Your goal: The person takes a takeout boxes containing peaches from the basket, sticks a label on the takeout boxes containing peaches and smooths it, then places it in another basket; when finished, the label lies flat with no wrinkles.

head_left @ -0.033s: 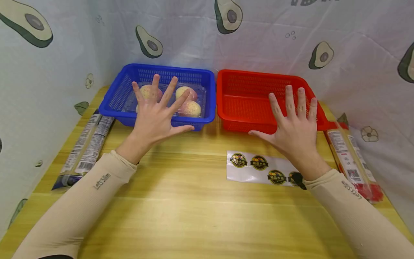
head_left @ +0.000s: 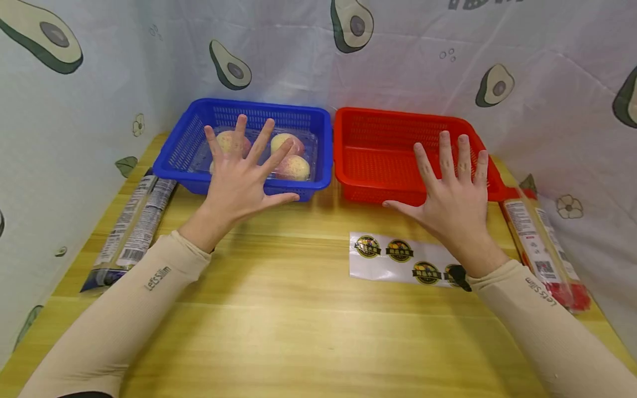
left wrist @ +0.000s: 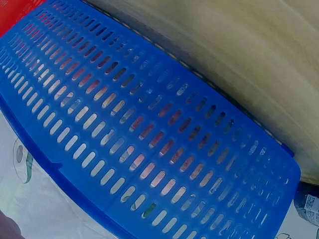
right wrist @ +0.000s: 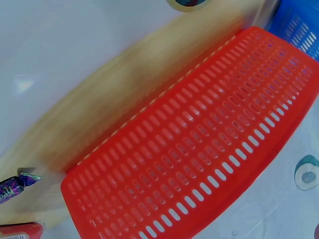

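Observation:
My left hand, fingers spread wide, hovers over the front of the blue basket and holds nothing. Partly behind its fingers, a clear plastic box with several yellow-pink peaches lies inside that basket. The right hand is likewise spread and bare, over the front right of the red basket, whose visible floor is bare. Slotted basket walls fill both wrist views: the blue basket in the left one, the red basket in the right one.
A white sheet of round fruit stickers lies before the red basket, partly under the right wrist. Long printed packets flank the table: a purple-ended packet left, a red-ended packet right. The right wrist view shows a small purple wrapper.

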{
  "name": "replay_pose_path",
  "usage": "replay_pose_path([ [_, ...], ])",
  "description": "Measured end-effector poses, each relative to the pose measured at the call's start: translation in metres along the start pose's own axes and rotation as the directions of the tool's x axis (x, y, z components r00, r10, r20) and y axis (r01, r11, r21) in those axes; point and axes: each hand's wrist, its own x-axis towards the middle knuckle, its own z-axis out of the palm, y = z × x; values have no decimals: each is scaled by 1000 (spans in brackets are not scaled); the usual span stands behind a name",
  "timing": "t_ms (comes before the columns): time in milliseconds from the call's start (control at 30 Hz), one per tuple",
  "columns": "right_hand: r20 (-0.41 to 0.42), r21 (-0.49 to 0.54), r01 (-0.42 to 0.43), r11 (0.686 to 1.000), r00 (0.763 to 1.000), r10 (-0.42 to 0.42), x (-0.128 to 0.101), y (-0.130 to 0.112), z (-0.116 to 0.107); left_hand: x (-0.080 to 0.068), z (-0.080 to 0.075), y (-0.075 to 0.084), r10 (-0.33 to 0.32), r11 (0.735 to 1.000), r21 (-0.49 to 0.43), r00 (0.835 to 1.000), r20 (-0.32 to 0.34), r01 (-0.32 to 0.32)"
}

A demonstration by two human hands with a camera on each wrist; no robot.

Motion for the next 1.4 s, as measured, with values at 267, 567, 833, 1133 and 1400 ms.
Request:
replay_pose_path([
  [267,130,47,-69,996,989,63,6,1,0,3,-6,-18,-178,981,-31,944,279,194],
  [567,540,185,-369,911,812,219,16,4,-7,17,-14,-73,-470,782,-30,620,628,623],
  [833,613,394,-550,736,755,235,8,17,-7,22,-5,-96,-414,678,-69,458,786,732],
  [1133,564,535,-532,656,803,192,-4,22,6,24,3,-117,-277,537,-203,398,875,819],
  [1400,564,521,-527,672,803,192,0,23,12,23,0,-121,-362,525,-203,433,825,827],
])
